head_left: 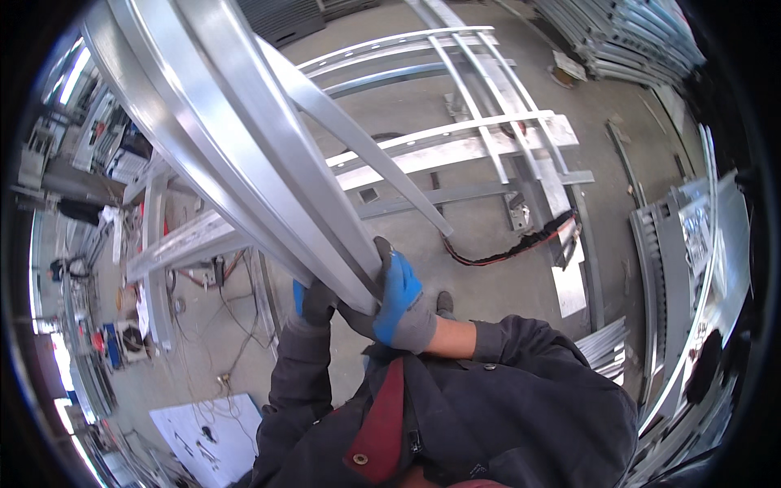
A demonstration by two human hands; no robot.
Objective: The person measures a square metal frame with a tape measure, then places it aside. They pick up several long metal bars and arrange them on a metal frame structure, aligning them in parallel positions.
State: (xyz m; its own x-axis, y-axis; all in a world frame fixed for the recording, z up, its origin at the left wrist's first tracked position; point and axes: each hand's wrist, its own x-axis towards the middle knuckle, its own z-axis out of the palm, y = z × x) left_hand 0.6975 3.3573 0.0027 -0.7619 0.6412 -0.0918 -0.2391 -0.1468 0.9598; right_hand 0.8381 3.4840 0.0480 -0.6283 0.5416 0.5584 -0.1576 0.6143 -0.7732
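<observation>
A long bundle of silvery metal profiles (236,134) slants from the upper left down to my chest, its near ends between my hands. My right hand (397,301), in a blue and grey work glove, wraps round the right side near the end. On the other side my left hand (316,302), gloved alike, grips the bundle's lower left edge; its fingers are partly hidden beneath the metal. A narrower metal bar (366,146) runs beyond the bundle, apart from my hands, towards a black-wrapped cable (512,246).
Metal frame rails (455,130) stand ahead and to the right. A metal trestle (154,260) is at left, with loose cables (224,325) on the floor. A white board (207,439) lies lower left. Stacked profiles (618,41) fill the far right; panels (683,244) lean at right.
</observation>
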